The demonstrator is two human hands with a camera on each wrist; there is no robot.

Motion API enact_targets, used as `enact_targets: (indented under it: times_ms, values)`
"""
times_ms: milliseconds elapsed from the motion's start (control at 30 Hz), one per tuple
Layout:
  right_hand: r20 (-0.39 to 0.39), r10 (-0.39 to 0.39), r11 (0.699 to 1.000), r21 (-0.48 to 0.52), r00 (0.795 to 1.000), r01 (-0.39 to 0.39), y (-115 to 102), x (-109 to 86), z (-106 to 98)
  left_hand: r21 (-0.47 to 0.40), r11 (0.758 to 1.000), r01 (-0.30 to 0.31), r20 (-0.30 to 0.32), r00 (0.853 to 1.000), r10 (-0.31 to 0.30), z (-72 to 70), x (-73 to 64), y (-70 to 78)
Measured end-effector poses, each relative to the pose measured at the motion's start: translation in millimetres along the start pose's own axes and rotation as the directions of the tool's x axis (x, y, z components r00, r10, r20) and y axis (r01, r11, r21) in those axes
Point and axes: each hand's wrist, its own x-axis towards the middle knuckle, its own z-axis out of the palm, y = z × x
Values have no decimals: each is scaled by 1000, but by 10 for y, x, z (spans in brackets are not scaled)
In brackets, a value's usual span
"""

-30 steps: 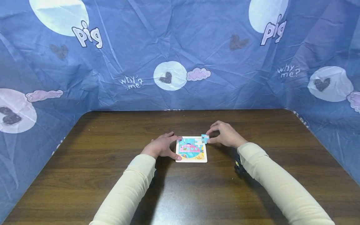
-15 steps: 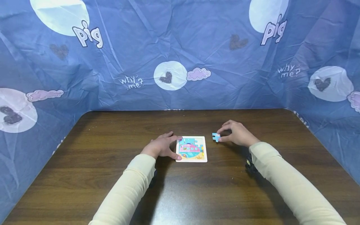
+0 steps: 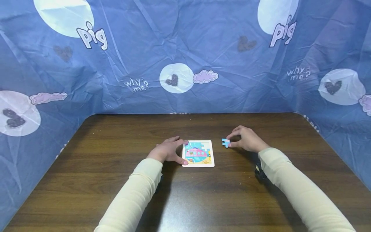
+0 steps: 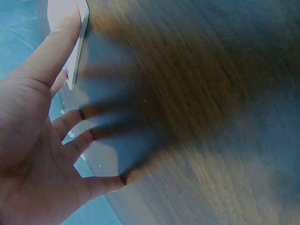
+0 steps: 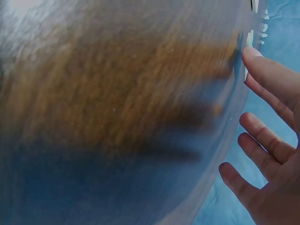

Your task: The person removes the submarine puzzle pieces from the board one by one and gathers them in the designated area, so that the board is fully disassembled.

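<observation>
A square jigsaw puzzle board [image 3: 200, 165] with a white rim lies on the table, showing a pink submarine in blue water. Pale bare backing shows at its upper right. My left hand [image 3: 168, 150] rests at the board's left side, thumb on the near corner and index finger at the far corner. In the left wrist view the other fingers of that hand [image 4: 44, 154] spread over the table. To the right of the board, my right hand [image 3: 245, 138] pinches a light-blue puzzle piece [image 3: 225, 142] between thumb and fingers, its notched side facing the board.
The brown wooden table [image 3: 185, 199] reaches back to a blue printed cloth [image 3: 185, 42], which also hangs at both sides. A dark device [image 3: 260, 172] sits under the right wrist.
My right hand has carried the puzzle piece from the board's upper right corner off to the right, and the piece has turned. The left hand stays on the board.
</observation>
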Motion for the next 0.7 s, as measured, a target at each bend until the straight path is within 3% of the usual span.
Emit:
enact_targets:
  times_ms: [700]
  values:
    - [-21,19,1000,-5,1000,-19,67,13,52,-9,1000,7,17,1000,-7,5,14,-9]
